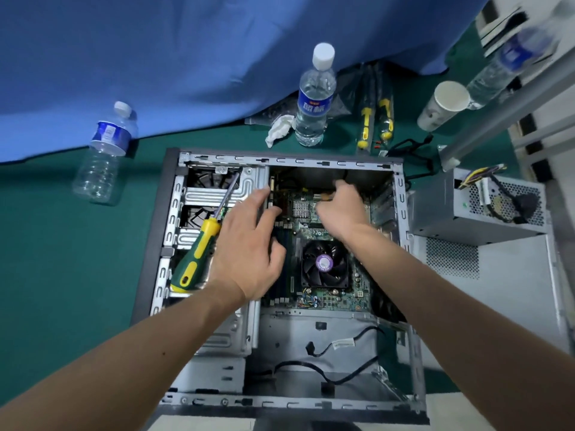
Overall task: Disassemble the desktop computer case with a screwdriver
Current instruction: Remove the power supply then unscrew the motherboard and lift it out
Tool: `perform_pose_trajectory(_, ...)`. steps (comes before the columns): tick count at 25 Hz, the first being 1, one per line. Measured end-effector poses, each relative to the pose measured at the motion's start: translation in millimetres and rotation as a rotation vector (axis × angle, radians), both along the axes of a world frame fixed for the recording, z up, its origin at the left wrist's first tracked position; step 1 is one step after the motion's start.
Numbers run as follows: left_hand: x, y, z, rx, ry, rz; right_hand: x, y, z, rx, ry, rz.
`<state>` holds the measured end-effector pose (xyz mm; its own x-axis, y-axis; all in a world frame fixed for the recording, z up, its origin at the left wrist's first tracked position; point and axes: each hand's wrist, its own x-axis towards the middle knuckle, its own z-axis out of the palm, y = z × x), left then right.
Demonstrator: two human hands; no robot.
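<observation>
Inside, the case (174, 194) bares its motherboard (329, 293).

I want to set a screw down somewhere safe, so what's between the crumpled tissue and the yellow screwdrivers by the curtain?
A capped water bottle stands between the tissue and the packaged screwdrivers, as the head view shows.

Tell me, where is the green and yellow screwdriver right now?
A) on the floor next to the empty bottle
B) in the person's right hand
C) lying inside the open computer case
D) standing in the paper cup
C: the screwdriver lies loose on the metal drive bays inside the computer case, beside the left hand, which does not hold it.
</observation>
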<state>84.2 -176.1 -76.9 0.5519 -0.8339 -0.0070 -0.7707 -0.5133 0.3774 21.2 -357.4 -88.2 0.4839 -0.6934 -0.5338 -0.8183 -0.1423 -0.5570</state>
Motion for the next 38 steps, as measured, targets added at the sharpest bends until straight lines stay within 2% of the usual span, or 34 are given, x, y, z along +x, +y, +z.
perform_pose_trajectory(2,-1,1,1,0.001,0.001,-0.019,1,3,2,0.126,0.018,0.088)
perform_pose_trajectory(5,-2,1,1,0.005,0.006,-0.037,-4,-4,8,-0.023,0.199,0.282)
perform_pose_trajectory(7,0,2,5,0.008,0.011,-0.041,-13,-6,15,-0.066,0.192,0.272)
perform_pose_trajectory(13,-9,0,30,0.006,-0.029,-0.052,-44,5,54,-0.083,0.16,0.434)
perform_pose_trajectory(15,-3,6,42,0.021,-0.068,0.029,-51,6,64,-0.051,0.141,0.484)
perform_pose_trajectory(18,14,27,61,0.235,-0.063,0.275,-60,13,76,0.003,0.143,0.526)
perform_pose_trajectory(20,21,35,67,0.37,0.011,0.319,-64,16,81,0.032,0.139,0.528)
perform_pose_trajectory(22,21,35,77,0.348,0.118,0.353,-68,18,89,0.019,0.121,0.523)
perform_pose_trajectory(24,19,29,87,0.213,0.232,0.431,-73,23,97,0.002,0.063,0.491)
perform_pose_trajectory(25,17,23,90,0.139,0.352,0.474,-75,27,101,0.031,0.013,0.475)
perform_pose_trajectory(26,15,16,92,0.032,0.572,0.53,-77,34,107,0.084,-0.047,0.468)
perform_pose_trajectory(28,4,-2,98,-0.219,1.154,0.653,-76,49,119,0.172,-0.154,0.474)
perform_pose_trajectory(29,-2,-12,101,-0.301,1.376,0.702,-74,55,121,0.146,-0.198,0.48)
perform_pose_trajectory(30,-5,-20,101,-0.354,1.525,0.726,-73,59,121,0.073,-0.233,0.482)
perform_pose_trajectory(32,-10,-33,96,-0.357,1.615,0.667,-73,57,125,-0.083,-0.287,0.425)
perform_pose_trajectory(33,-12,-37,92,-0.309,1.545,0.605,-76,51,129,-0.123,-0.305,0.382)
perform_pose_trajectory(34,-12,-39,87,-0.236,1.389,0.533,-80,40,134,-0.142,-0.312,0.345)
perform_pose_trajectory(35,-9,-38,81,-0.158,1.154,0.459,-86,26,139,-0.148,-0.312,0.309)
perform_pose_trajectory(37,4,-33,65,-0.022,0.563,0.359,-96,-8,151,-0.181,-0.304,0.258)
perform_pose_trajectory(38,11,-28,57,0.002,0.357,0.342,-99,-25,156,-0.231,-0.284,0.256)
